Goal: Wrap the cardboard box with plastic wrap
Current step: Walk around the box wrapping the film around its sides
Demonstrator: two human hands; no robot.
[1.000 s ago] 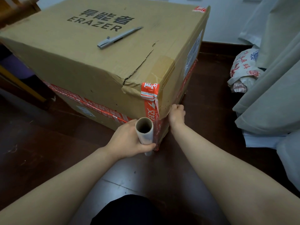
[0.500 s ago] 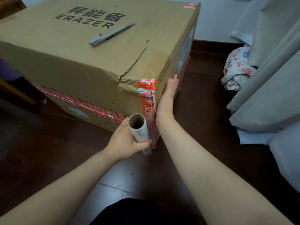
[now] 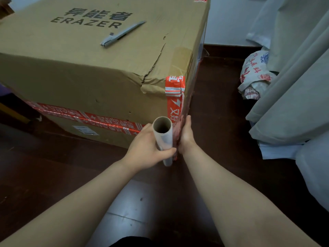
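Observation:
A large brown cardboard box (image 3: 92,72) with red tape and a torn top corner stands on the dark floor. My left hand (image 3: 147,148) grips an upright roll of plastic wrap (image 3: 164,138) on a cardboard tube, right at the box's near corner. My right hand (image 3: 185,134) lies flat against the box's right side low on that corner, fingers straight, pressing on the shiny film there. How far the film runs along the right side is hard to tell.
A grey utility knife (image 3: 121,33) lies on the box top. Grey curtain fabric (image 3: 293,86) hangs at the right, with a printed plastic bag (image 3: 254,75) beside it. Dark wooden floor (image 3: 222,122) lies between box and curtain.
My right hand slid up the box's right side, then came back down to the low corner next to the roll. My left hand kept the roll at the corner.

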